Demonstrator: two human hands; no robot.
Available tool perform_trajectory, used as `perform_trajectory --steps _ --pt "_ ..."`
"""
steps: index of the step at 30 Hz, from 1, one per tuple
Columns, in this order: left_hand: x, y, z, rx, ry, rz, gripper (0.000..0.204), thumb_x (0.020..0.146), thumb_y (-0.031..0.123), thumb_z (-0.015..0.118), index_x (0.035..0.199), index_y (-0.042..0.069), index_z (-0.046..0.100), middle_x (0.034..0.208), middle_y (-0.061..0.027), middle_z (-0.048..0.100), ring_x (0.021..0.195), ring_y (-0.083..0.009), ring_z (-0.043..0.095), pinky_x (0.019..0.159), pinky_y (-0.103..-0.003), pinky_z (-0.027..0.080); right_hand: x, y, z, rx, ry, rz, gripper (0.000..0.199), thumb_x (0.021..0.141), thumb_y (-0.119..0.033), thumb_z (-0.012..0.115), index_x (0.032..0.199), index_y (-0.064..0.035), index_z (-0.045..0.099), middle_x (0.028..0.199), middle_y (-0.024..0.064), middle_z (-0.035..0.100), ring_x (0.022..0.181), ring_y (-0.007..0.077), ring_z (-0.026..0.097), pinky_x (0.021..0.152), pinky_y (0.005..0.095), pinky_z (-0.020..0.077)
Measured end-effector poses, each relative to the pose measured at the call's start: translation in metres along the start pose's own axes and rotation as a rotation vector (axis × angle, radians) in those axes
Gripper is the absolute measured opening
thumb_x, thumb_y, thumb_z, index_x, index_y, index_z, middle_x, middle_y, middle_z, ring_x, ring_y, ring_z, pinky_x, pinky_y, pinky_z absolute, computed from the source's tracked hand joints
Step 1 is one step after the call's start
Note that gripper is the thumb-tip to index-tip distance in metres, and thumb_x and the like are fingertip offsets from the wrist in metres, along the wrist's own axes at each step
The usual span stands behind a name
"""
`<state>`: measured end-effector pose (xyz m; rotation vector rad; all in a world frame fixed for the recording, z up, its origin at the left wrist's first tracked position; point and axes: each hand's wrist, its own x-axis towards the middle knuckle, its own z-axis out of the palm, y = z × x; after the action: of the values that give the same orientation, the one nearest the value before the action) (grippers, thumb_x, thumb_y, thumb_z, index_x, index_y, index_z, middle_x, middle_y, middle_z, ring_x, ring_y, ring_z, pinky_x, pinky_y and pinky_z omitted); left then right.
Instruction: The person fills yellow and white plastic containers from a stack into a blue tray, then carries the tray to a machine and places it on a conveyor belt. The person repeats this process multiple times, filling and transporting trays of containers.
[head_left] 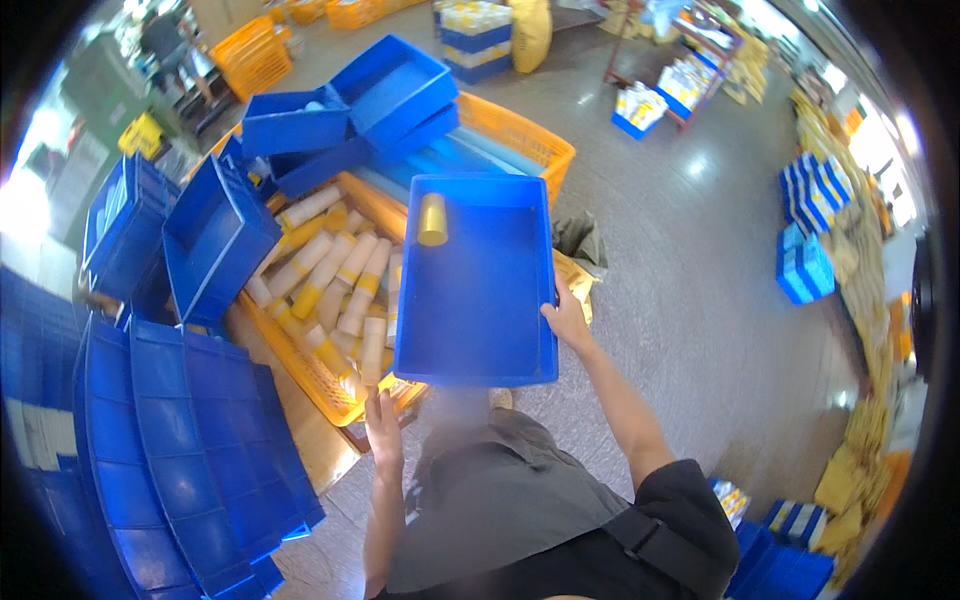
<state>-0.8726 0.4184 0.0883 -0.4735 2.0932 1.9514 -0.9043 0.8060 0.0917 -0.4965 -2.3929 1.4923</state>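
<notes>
My right hand [567,318] grips the right side wall of a shallow blue plastic bin [480,300], held up in front of me. Inside, near its upper left corner, is one short yellow cylinder [433,222]. Fingers stretched upward, my left hand [383,428] is by the near corner of an orange crate [345,405]. Its fingertips come close to the lower end of a pale tube [373,348]; whether they touch I cannot tell. Several white-and-yellow tubes [325,280] lie heaped in that crate, partly hidden by the blue bin.
Blue bins [395,85] are piled on a second orange crate [525,135] beyond. One tilted bin [215,240] leans over the tubes at left. Tall nested blue bins [190,440] stand near left. Filled bins [805,265] and yellow sacks [850,460] line the right side.
</notes>
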Motion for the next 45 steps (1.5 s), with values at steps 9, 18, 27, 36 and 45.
perform_trajectory --steps 9,18,27,36,45 --pt "0.089 0.034 0.104 0.477 0.083 0.345 0.062 0.094 0.023 0.069 0.144 -0.003 0.045 0.133 -0.0234 0.059 0.118 -0.0337 0.06 0.1 -0.041 0.049 0.13 -0.019 0.041 -0.457 0.017 -0.18 0.046 0.086 -0.011 0.064 0.131 -0.0009 0.057 0.121 0.0252 0.063 0.107 0.0432 0.061 0.097 0.0479 0.0482" --pt "0.138 0.018 0.1 -0.047 -0.08 -0.081 0.035 0.094 0.028 0.063 0.122 0.007 0.068 0.103 -0.0172 0.074 0.091 -0.032 0.072 0.084 -0.041 0.055 0.209 -0.077 0.183 -0.715 -0.54 -0.953 0.033 0.075 -0.011 0.079 0.105 -0.0029 0.069 0.15 0.0151 0.046 0.138 0.0365 0.044 0.107 0.0471 0.043" --pt "0.293 -0.08 0.156 0.83 0.145 -0.145 0.058 0.092 0.029 0.062 0.142 0.005 0.043 0.137 -0.0246 0.05 0.123 -0.0424 0.053 0.097 -0.049 0.05 0.28 -0.069 0.173 -0.597 -0.15 -0.838 0.056 0.074 -0.031 0.083 0.116 -0.0031 0.058 0.121 0.0163 0.059 0.114 0.036 0.055 0.1 0.0468 0.0401" --pt "0.314 -0.092 0.141 0.778 0.171 -0.23 0.069 0.089 0.024 0.067 0.147 -0.002 0.039 0.13 -0.0229 0.059 0.115 -0.034 0.062 0.089 -0.045 0.055 0.335 -0.064 0.132 -0.9 -0.144 -0.736 0.053 0.075 -0.026 0.082 0.118 -0.0031 0.061 0.145 0.0182 0.044 0.138 0.04 0.038 0.11 0.0602 0.03" --pt "0.336 -0.148 0.137 0.578 0.176 -0.12 0.073 0.085 0.033 0.077 0.141 0.002 0.041 0.108 -0.0143 0.066 0.097 -0.0279 0.067 0.081 -0.039 0.056 0.237 -0.084 0.136 -0.494 -0.241 -0.753 0.045 0.08 -0.014 0.076 0.12 -0.0056 0.057 0.141 0.0187 0.048 0.132 0.0417 0.045 0.109 0.0507 0.0363"
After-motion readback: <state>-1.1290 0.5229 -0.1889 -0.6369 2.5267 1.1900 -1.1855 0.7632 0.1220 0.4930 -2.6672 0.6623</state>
